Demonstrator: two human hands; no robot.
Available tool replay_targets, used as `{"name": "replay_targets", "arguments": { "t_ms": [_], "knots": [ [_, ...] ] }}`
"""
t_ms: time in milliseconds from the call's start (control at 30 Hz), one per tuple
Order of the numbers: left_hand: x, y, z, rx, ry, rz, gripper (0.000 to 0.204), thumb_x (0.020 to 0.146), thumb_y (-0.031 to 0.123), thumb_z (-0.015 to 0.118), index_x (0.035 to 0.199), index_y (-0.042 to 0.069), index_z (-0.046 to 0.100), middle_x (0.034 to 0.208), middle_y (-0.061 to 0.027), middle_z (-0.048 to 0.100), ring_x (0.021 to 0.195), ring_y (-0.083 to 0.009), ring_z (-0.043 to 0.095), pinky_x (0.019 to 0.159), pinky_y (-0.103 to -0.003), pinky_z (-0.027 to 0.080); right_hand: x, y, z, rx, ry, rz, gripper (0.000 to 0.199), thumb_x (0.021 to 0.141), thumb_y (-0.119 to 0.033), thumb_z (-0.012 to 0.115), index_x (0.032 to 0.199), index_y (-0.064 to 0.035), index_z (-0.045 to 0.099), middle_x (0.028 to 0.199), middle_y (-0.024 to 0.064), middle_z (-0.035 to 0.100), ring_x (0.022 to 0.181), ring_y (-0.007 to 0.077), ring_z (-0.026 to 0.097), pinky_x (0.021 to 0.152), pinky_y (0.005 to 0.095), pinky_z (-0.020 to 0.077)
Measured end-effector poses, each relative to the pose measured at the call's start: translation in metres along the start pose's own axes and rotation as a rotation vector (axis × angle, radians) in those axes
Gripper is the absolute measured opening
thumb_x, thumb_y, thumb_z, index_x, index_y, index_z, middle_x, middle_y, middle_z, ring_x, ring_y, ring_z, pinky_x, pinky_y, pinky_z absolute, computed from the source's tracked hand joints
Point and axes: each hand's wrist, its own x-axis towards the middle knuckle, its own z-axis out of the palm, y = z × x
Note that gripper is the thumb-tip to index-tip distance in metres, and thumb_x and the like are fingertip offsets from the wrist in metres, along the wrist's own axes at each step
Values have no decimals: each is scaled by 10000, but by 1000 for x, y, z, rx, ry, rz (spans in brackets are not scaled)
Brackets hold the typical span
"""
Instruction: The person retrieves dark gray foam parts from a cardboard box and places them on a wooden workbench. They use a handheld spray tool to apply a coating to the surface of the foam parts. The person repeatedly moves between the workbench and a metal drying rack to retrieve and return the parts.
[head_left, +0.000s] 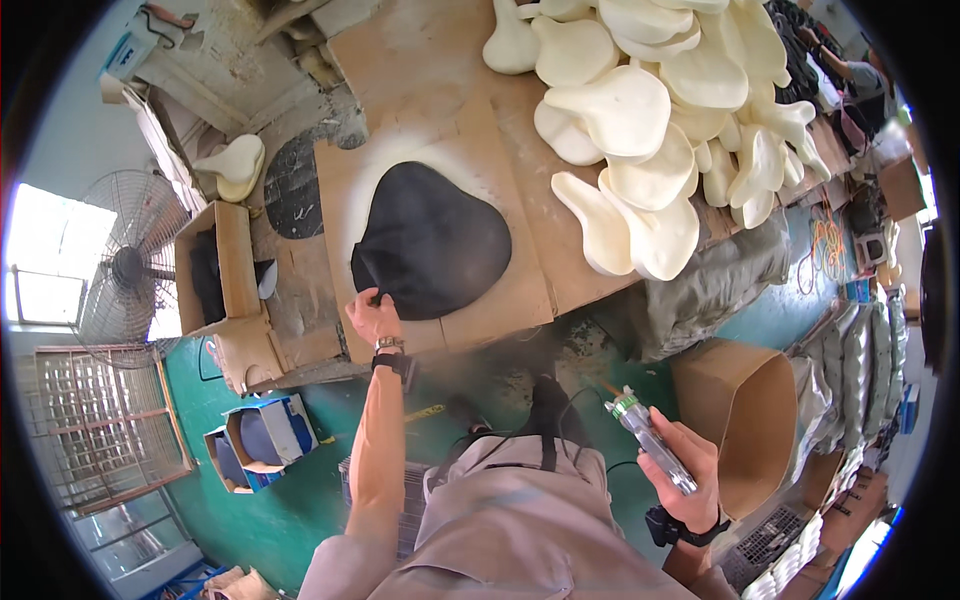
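Note:
A black saddle-shaped piece (430, 240), looking like a smooth cover, lies on a cardboard sheet (520, 290) with a pale haze around its outline. At its near left edge, my left hand (376, 318) pinches the black material, which folds up slightly there. My right hand (684, 470) is out to the right, away from the table, wrapped round a silver handheld tool (655, 445) with a green collar. Its narrow tip points up and to the left, with a faint orange streak before it. A thin dark hose or cord runs nearby.
Cream foam saddle pads (610, 110) are heaped at the far right of the table. An open carton (240, 265) and a caged fan (127, 265) stand left. On the green floor are a box of dark pads (265, 435) and a large carton (740, 420). Another person (868, 80) is far right.

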Motion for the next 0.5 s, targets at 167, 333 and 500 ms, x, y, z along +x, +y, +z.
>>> {"name": "replay_targets", "arguments": {
  "t_ms": [167,333,500],
  "knots": [
    [41,-47,29,-1196,-175,-910,114,815,68,704,922,77,666,826,-85,611,842,-287,665,771,-456,559,18,12,13,53,-46,-60,504,791,9,729,1284,15,624,865,154,665,687,249,628,641,302,486],
    [53,39,45,-1731,-630,-833,125,858,57,649,767,115,584,711,-26,598,767,-211,658,776,-387,549,31,21,18,39,-62,-101,625,705,67,704,1317,-11,607,871,166,651,703,324,629,652,345,506],
    [98,182,-7,-1740,-330,-471,22,811,90,629,825,77,641,830,-56,690,808,-255,670,863,-389,537,43,25,16,1,-104,-137,674,672,89,663,1334,-17,593,863,172,633,707,346,619,651,358,508]
  ]
}}
